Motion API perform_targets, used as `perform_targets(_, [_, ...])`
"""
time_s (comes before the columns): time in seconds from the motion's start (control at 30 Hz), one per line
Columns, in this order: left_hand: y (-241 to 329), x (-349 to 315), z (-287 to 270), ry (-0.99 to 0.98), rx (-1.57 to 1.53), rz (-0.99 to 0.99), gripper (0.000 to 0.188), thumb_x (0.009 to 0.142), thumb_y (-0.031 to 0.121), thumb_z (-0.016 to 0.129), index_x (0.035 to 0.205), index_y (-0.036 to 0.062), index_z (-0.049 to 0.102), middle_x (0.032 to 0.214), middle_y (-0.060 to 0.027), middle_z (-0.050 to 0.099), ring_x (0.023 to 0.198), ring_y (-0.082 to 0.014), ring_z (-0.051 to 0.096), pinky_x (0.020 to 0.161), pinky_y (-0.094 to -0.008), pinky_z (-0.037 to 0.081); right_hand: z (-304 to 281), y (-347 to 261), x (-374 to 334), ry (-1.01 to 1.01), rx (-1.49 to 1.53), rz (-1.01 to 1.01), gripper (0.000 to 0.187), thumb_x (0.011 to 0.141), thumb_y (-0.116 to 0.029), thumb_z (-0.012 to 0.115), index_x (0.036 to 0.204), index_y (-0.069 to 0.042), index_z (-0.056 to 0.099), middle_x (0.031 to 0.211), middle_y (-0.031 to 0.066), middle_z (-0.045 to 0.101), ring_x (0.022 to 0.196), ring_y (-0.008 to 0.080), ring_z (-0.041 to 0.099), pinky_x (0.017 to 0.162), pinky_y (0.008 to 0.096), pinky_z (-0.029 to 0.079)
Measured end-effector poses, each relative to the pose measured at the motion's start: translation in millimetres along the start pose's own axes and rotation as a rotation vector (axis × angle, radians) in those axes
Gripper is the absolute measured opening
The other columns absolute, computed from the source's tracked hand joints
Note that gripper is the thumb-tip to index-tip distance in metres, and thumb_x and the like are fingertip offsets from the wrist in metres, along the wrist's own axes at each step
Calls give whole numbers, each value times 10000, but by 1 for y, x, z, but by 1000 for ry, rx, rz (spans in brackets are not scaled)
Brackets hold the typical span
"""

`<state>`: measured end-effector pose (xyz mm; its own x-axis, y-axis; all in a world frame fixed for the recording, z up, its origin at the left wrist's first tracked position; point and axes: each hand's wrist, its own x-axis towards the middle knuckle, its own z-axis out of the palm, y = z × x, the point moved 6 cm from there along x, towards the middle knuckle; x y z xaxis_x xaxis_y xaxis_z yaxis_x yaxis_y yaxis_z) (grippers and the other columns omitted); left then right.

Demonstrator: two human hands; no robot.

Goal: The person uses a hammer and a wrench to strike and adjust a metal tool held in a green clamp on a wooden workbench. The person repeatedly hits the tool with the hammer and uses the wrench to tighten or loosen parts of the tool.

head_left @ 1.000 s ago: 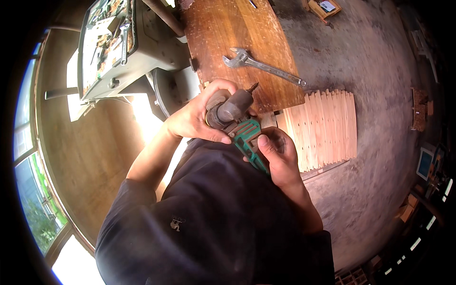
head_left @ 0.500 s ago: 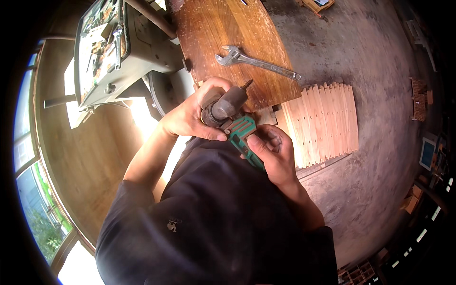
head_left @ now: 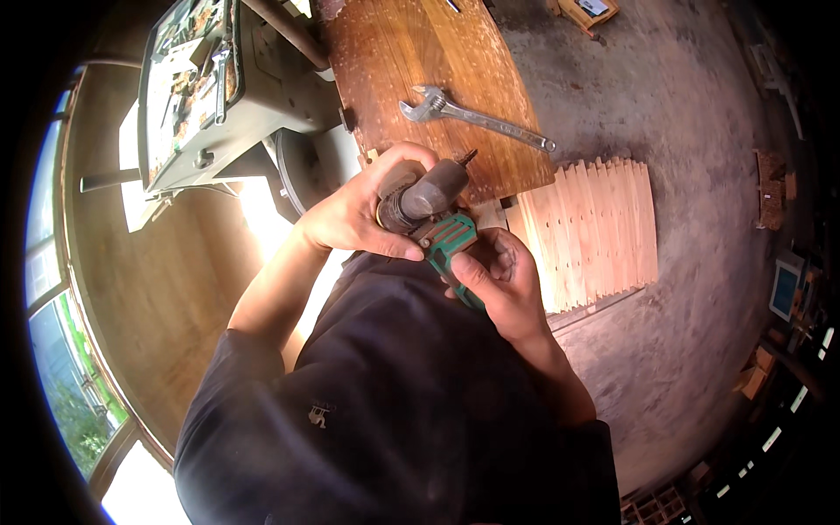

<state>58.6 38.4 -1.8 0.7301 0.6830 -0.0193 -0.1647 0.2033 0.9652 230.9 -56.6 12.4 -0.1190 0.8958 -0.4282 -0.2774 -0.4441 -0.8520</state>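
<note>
In front of my chest I hold a green-and-grey power tool point(head_left: 435, 190), tilted, with a thin dark bit pointing up and right. It looks like a drill, but its exact kind is not plain. My left hand point(head_left: 357, 208) wraps round its dark round head, thumb along the lower side. My right hand point(head_left: 500, 284) grips the green body, its thumb lying on top; some of its fingers are hidden behind the tool. Beyond the tool, a steel adjustable wrench point(head_left: 477, 117) lies on a worn wooden tabletop point(head_left: 376, 70).
At right, a stack of pale wooden slats point(head_left: 604, 232) rests low by the table corner. A grey machine stand point(head_left: 280, 96) with a tool-cluttered top stands at far left. Windows point(head_left: 79, 385) line the left side; a small wooden box point(head_left: 588, 10) sits on the concrete floor point(head_left: 691, 166).
The tool has shifted and tipped slightly to the right, its bit moving the same way. Both hands keep their hold on it.
</note>
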Motion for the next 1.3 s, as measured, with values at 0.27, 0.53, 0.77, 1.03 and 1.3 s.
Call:
perform_targets(0.27, [11, 7, -4, 15, 199, 37, 808, 673, 143, 984, 1338, 73, 531, 1288, -50, 565, 1229, -190, 547, 1082, -365, 423, -5, 6, 3, -28, -4, 113, 372, 1070, -323, 580, 1143, 40, 607, 959, 101, 706, 735, 172, 706, 608, 280, 574])
perform_targets(0.53, [29, 7, -4, 12, 244, 142, 786, 697, 145, 967, 1341, 64, 524, 1237, -54, 584, 1178, -170, 554, 1031, -337, 444, -5, -1, 8, -109, -15, 172, 422, 1077, -395, 560, 1148, 19, 598, 912, 108, 709, 651, 169, 700, 547, 268, 525])
perform_targets(0.77, [34, 13, -9, 208, 468, -12, 872, 763, 325, 949, 1420, 55, 443, 817, -108, 649, 783, -190, 626, 720, -359, 495, -64, 9, 29, 139, -279, -10, 347, 1040, -310, 652, 1087, 30, 597, 895, 89, 667, 589, 138, 629, 519, 259, 493])
perform_targets(1.03, [-36, 23, -44, 456, 989, -177, 453, 869, 352, 786, 1205, 82, 644, 928, -187, 691, 902, -396, 678, 791, -485, 527, -132, 44, 18, 441, -259, -88, 366, 1065, -340, 581, 1028, 23, 614, 754, 67, 621, 548, 159, 622, 475, 278, 484])
perform_targets(1.3, [-120, 54, -21, 300, 1517, -247, 354, 779, 195, 733, 1097, 86, 623, 1055, -122, 655, 1091, -325, 617, 942, -424, 531, -96, 21, 36, 335, -227, -226, 333, 1079, -333, 571, 1020, -9, 622, 741, 48, 626, 565, 124, 625, 514, 258, 503])
